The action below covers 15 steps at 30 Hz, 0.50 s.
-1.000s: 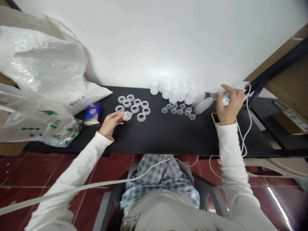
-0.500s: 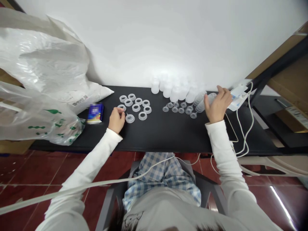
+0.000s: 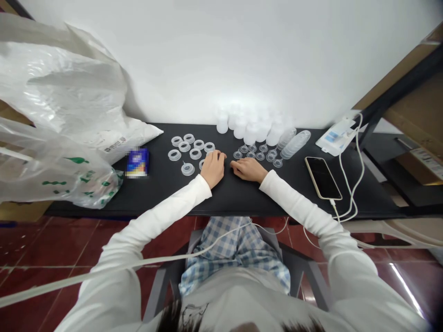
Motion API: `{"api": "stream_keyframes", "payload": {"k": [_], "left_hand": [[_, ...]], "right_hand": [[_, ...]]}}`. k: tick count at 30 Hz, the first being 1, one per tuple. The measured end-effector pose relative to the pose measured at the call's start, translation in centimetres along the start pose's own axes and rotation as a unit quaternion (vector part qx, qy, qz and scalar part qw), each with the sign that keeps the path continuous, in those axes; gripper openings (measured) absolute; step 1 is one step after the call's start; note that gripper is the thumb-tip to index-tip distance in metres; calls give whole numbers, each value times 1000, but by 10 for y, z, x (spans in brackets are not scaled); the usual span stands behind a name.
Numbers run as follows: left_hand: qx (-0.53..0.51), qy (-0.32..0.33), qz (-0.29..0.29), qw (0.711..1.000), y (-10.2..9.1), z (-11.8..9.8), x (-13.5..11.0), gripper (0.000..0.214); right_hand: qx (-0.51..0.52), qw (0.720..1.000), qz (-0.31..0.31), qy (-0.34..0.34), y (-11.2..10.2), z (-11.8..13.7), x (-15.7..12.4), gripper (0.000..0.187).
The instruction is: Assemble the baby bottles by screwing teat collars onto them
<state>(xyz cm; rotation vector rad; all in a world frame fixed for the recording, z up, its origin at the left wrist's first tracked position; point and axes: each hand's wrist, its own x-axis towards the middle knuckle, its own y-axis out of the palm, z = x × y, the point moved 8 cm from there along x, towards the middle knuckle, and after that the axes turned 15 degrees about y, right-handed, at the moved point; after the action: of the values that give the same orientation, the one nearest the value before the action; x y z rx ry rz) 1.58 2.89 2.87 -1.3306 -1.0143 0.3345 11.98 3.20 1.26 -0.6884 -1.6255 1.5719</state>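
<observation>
Clear plastic rings (image 3: 195, 153) lie in a loose group on the black table. My left hand (image 3: 213, 169) rests over the group's right side, fingers stretched forward and covering part of it. One ring with a disc in its middle (image 3: 187, 168) sits at the front of the group. To the right lie several small clear discs with thin tabs (image 3: 260, 156). My right hand (image 3: 248, 169) is just in front of them, fingers curled and thumb-side tips together; whether anything is between them is hidden. Frosted white bottles (image 3: 251, 133) stand behind the discs.
Stacked clear cups (image 3: 295, 144) lie right of the bottles. Farther right are a phone (image 3: 323, 178) on a charging cable and a white power strip (image 3: 335, 136). Large plastic bags (image 3: 62, 97) and a blue packet (image 3: 137, 162) occupy the left. A white wall stands behind.
My left hand has moved right, from beside the ring with the disc to the group's right side. My right hand has left the stacked cups and come left, uncovering the phone.
</observation>
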Motion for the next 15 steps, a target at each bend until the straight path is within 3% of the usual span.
{"api": "stream_keyframes", "payload": {"k": [3, 7, 15], "left_hand": [[34, -29, 25, 999, 14, 9, 12, 33], [27, -40, 3, 999, 15, 19, 15, 28], [1, 19, 26, 1000, 23, 21, 10, 26]], "right_hand": [[21, 1000, 16, 11, 3, -5, 6, 25], [66, 997, 15, 44, 3, -14, 8, 23], [130, 989, 3, 71, 4, -20, 6, 20]]}}
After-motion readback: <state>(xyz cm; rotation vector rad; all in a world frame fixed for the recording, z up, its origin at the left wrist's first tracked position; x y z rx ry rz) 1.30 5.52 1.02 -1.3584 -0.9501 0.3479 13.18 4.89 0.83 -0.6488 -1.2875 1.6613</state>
